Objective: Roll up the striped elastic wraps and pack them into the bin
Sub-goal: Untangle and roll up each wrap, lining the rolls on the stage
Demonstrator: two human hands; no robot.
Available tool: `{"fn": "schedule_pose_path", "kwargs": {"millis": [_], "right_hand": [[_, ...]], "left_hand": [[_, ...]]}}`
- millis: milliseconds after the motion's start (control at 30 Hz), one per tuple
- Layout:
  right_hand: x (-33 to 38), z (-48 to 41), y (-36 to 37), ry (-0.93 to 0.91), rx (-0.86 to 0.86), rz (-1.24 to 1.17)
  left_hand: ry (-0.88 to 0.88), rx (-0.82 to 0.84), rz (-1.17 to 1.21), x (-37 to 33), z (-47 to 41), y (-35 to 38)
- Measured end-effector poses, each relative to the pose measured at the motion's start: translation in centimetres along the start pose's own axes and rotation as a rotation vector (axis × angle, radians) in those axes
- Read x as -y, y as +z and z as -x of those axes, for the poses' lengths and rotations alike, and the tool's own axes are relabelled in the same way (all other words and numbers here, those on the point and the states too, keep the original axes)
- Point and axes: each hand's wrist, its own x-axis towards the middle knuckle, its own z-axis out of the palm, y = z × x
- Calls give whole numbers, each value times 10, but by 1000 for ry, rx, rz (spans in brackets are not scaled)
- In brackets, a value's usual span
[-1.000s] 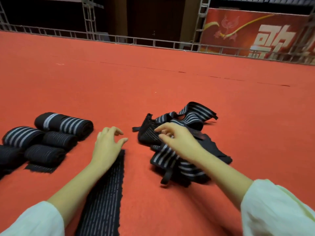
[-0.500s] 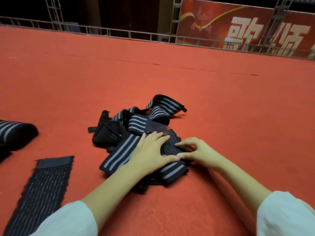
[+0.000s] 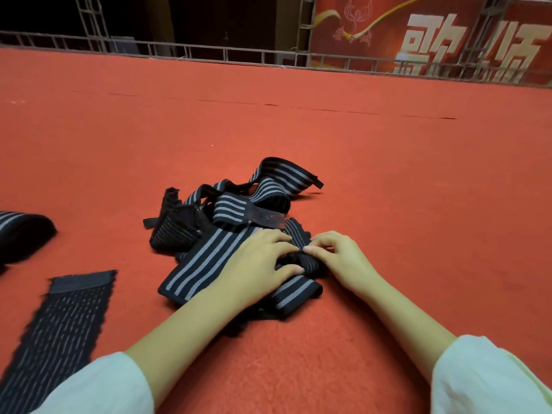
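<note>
A tangled pile of black elastic wraps with grey stripes (image 3: 239, 210) lies on the red carpet in the middle. My left hand (image 3: 260, 264) and my right hand (image 3: 337, 258) meet on the near wrap (image 3: 197, 261) of that pile. Both pinch its end, which is curled into a small tight roll (image 3: 304, 259) between the fingertips. Another wrap (image 3: 59, 324) lies flat and unrolled at the lower left. A rolled wrap (image 3: 21, 231) shows at the left edge, cut off by the frame. No bin is in view.
Red carpet (image 3: 388, 174) stretches far ahead and to the right. A metal railing (image 3: 209, 53) runs along its far edge, with a red banner (image 3: 448, 37) behind it at the upper right.
Both hands have left the flat wrap and the pile's top and come together on the near wrap. Its end is now curled up between the fingers. The view has swung right.
</note>
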Motion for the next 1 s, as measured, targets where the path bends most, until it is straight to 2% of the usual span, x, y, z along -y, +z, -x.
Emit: {"fn": "schedule_pose_path", "kwargs": {"millis": [67, 200, 333, 433, 500, 733, 833, 900, 1000], "right_hand": [[2, 3, 1, 65, -23, -145], [8, 13, -3, 308, -91, -507], [11, 19, -11, 355, 34, -539], [19, 19, -15, 339, -2, -818], [23, 17, -21, 323, -15, -923], [22, 25, -42, 230, -14, -753], [16, 32, -52, 192, -31, -651], [8, 42, -64, 217, -64, -616], [-6, 54, -78, 317, -50, -633]], "left_hand": [[-20, -66, 90, -3, -2, 0], [-105, -219, 280, -9, -6, -2], [-158, -348, 442, -17, -9, -9], [-166, -302, 536, -22, -11, -14], [-171, -246, 586, -25, -11, -17], [-273, -272, 630, -33, -15, -20], [-344, -387, 644, -32, -23, -30], [-416, -467, 653, -22, -26, -42], [-404, -406, 678, -20, -26, -48]]}}
